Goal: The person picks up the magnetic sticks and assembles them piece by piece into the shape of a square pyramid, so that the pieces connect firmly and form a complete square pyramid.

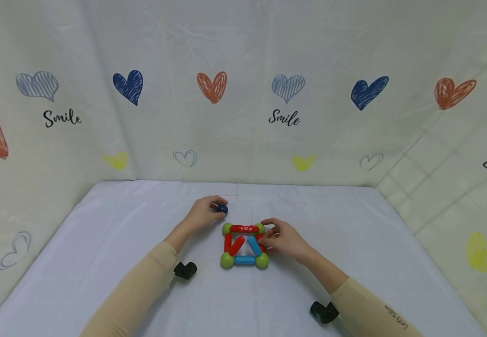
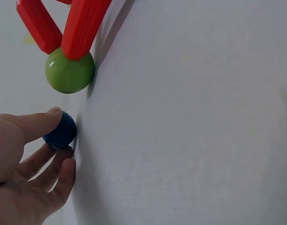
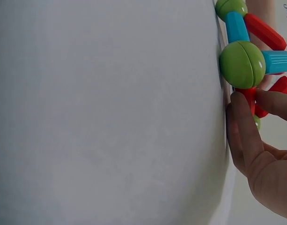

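My left hand (image 1: 202, 213) pinches a dark blue ball (image 1: 223, 209) between thumb and fingers, low over the table behind a toy frame. That frame is a square of rods joined by green balls (image 1: 227, 260) at its corners. A blue rod (image 1: 245, 260) forms the near side, and red rods (image 1: 244, 229) form the other sides. From the near corner balls, a red rod (image 1: 237, 245) and a blue rod (image 1: 253, 245) slant up. My right hand (image 1: 284, 239) holds the right-side red rod (image 3: 246, 96) between thumb and fingers, an outstretched fingertip at the far right ball (image 1: 260, 228).
A white cloth covers the table (image 1: 121, 281). Behind it and at both sides hang pale curtains (image 1: 243, 135) printed with hearts and words. Black wrist devices (image 1: 185, 270) show beside both beige sleeves (image 1: 142, 281).
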The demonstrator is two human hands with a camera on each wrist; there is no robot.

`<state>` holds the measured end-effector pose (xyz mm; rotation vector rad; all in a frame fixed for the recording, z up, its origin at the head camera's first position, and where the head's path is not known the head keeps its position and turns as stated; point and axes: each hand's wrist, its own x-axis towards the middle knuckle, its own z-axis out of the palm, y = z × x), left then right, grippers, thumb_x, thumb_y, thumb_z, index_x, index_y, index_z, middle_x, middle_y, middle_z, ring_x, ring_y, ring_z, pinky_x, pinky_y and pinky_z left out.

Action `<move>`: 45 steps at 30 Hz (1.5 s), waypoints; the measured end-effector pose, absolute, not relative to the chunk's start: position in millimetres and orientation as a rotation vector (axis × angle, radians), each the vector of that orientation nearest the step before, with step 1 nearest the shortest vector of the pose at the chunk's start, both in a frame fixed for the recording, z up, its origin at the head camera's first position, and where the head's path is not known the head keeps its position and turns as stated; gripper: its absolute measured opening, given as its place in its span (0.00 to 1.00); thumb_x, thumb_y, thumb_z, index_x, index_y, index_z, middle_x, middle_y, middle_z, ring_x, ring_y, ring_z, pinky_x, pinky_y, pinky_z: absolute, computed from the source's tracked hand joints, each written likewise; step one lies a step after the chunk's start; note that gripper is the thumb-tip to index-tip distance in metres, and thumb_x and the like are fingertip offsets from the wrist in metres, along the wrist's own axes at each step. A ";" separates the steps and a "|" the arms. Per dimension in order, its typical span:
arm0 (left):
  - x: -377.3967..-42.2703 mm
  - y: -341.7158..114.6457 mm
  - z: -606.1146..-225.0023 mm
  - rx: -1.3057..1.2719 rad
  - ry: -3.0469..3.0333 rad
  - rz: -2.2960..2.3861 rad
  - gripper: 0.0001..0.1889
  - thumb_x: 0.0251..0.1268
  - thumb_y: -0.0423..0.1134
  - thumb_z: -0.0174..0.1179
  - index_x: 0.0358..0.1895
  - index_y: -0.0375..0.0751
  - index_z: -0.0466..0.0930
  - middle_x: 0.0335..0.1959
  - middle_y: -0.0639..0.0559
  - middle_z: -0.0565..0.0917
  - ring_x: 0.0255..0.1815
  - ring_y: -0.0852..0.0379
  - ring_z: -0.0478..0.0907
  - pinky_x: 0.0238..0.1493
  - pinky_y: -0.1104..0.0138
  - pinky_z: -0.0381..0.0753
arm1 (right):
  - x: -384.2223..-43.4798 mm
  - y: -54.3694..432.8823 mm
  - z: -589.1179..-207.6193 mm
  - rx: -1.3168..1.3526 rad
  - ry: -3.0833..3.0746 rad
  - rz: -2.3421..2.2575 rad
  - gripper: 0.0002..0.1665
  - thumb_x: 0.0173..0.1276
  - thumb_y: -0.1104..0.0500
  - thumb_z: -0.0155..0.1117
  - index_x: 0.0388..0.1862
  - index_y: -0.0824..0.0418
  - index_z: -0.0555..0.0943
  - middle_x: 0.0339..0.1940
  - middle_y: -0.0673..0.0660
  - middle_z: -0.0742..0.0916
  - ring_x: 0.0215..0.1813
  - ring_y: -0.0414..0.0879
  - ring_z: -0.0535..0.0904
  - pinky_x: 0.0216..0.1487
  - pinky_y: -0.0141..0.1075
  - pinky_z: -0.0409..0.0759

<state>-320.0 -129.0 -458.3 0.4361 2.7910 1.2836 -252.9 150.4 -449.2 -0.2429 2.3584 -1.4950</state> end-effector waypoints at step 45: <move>-259.7 -114.5 -425.2 0.826 2.585 1.587 0.21 0.67 0.37 0.71 0.62 0.42 0.81 0.57 0.51 0.83 0.54 0.51 0.81 0.58 0.56 0.82 | -255.3 150.5 -449.3 -0.214 2.369 -1.468 0.33 0.67 0.63 0.73 0.69 0.64 0.72 0.42 0.59 0.83 0.40 0.50 0.83 0.43 0.42 0.88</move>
